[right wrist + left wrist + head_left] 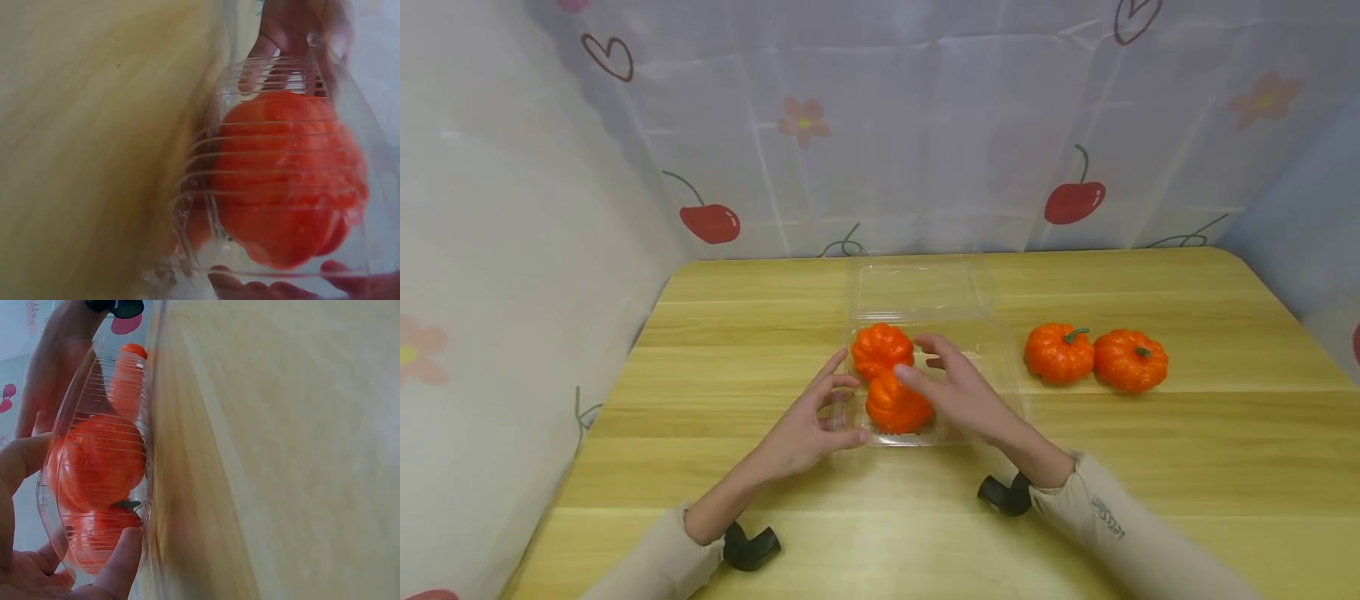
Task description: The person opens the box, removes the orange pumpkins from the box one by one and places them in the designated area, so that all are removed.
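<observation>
A clear plastic clamshell box lies on the table with its lid folded back. Inside, along its left half, two orange toy pumpkins sit one behind the other: a rear pumpkin and a front pumpkin. My left hand is at the box's left side, fingers spread; in the left wrist view the thumb rests against the ribbed wall. Over the right side of the pumpkins is my right hand, its fingers loosely bent, the thumb overlapping the front pumpkin in the head view.
To the right of the box, two more orange pumpkins stand side by side, a left one and a right one, both with green stems. Patterned curtains enclose the wooden table. Black devices are strapped at both wrists.
</observation>
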A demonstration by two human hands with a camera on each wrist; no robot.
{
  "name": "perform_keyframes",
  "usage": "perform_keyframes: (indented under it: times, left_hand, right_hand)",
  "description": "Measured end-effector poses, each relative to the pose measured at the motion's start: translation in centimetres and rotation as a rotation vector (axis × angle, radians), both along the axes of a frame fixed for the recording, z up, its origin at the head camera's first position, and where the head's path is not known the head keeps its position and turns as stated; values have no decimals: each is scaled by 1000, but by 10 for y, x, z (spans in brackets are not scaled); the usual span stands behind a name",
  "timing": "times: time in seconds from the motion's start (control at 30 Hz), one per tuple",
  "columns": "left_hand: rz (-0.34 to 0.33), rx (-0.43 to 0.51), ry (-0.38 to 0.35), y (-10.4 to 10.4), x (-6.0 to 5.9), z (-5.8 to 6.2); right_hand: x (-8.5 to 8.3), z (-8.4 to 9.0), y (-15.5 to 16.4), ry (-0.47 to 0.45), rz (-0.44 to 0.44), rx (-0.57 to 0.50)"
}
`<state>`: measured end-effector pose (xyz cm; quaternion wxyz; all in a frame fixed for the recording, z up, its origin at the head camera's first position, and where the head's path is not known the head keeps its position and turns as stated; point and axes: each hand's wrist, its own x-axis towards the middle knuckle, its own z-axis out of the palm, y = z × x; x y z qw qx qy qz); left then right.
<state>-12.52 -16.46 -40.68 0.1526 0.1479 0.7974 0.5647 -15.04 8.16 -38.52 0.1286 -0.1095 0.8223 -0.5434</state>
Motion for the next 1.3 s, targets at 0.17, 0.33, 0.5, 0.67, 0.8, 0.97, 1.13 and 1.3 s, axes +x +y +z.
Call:
perform_keyframes:
  times: [0.17, 0.33, 0.5, 0.67, 0.8, 0.97, 1.13, 1.3]
  left_hand:
    - [-4, 0, -2, 1, -1, -1]
    - [0, -11, 6, 0, -1, -2]
    - [5, -26, 10, 0, 0, -1]
    - [9, -22, 6, 0, 0, -1]
    - [10, -18, 2, 1, 1, 0]
    - [8, -16, -1, 1, 1, 0]
    - [7, -7, -1, 1, 2, 1]
    - [2, 4, 2, 1, 2, 1]
  right_hand:
    - [0, -4, -3, -5, -24, 37]
    - [1, -5, -5, 13, -54, 92]
    - [2, -7, -7, 5, -67, 112]
    - [2, -7, -7, -7, -74, 89]
    - [3, -7, -6, -1, -83, 67]
    - [4, -8, -5, -6, -82, 59]
    - [4, -8, -5, -1, -73, 60]
    - [5, -8, -5, 42, -46, 73]
